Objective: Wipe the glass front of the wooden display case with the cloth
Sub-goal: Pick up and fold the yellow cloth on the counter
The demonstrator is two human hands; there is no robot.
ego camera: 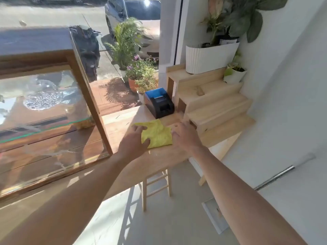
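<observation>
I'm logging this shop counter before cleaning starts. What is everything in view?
cloth: one, yellow, flat on the counter between the hands
display case: one, brown wood with glass, left on the counter
counter: one, light wood
receipt printer: one, black and blue, behind the cloth
stepped shelf: one, light wood, right of the printer
planters: two, white, on the shelf's top steps
stool: one, light wood, under the counter
left hand: open, touching the cloth's left edge
right hand: open, at the cloth's right edge

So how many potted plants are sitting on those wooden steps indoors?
2. A large ribbed white planter stands on the top step, by the window. A small white pot sits to its right, against the wall. More plants stand outside, beyond the glass.
</observation>
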